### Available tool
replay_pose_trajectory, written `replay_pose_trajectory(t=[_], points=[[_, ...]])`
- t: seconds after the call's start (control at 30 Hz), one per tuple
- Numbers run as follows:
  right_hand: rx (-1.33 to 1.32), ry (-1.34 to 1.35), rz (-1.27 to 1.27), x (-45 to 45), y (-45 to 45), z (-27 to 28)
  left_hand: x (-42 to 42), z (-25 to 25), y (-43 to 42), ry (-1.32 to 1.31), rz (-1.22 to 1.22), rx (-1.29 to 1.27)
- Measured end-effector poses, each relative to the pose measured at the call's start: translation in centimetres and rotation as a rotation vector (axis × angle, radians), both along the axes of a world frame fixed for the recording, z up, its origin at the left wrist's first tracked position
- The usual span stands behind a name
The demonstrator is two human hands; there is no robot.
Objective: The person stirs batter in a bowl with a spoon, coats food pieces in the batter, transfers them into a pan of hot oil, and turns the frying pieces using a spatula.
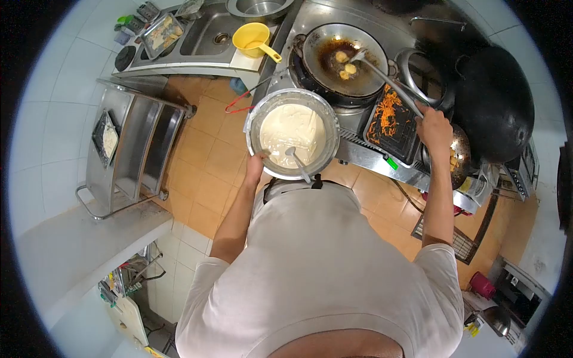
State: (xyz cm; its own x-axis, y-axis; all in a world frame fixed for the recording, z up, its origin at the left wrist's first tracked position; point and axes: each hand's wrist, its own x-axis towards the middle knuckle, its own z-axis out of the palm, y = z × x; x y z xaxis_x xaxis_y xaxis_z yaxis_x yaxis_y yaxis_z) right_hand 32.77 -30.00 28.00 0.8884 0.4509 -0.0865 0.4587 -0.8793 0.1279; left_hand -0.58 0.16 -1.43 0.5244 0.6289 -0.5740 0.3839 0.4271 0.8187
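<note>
My left hand [256, 164] is closed on the rim of a large metal bowl [335, 134] held in front of my body. Pale, thick batter [289, 128] fills part of it, and a metal spoon [298, 164] leans inside against the near rim. My right hand [434, 126] grips the long handle of a metal wok spatula [391, 82]. Its head dips into a wok [377, 51] of dark oil, beside a few golden fried pieces [348, 70]. Under my right forearm's side lies a black tray [391, 136] with orange fried shreds [387, 113].
A big black wok [495, 104] stands at the right, above a pan [461, 158] with fried pieces. Red-handled tongs [237, 110] stick out left of the stove. A yellow dipper [252, 39] sits by the sink [206, 39]. A steel trolley [125, 143] is at the left.
</note>
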Motion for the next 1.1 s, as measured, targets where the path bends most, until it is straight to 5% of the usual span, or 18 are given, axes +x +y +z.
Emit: replay_pose_trajectory(t=[0.2, 0.3, 0.7, 0.97, 1.1], points=[[0.176, 0.095, -0.136, -0.6, 0.5, -0.7, -0.2, -0.7, 0.0, 0.017, 0.043, 0.017], [0.28, 0.113, -0.124, -0.6, 0.2, -3.4, 0.6, 3.3, -0.7, 0.021, 0.04, 0.02], [0.492, 0.319, 0.025, -2.4, -2.4, -7.6, -0.1, -0.6, -0.1, 0.004, 0.044, 0.009], [0.197, 0.22, -0.079, -4.7, -4.9, 5.1, -0.2, -0.1, 0.3, 0.06, 0.012, 0.007], [0.067, 0.107, -0.016, -4.5, -5.0, 6.2, -0.6, -1.3, 0.6, 0.047, 0.001, -0.019]])
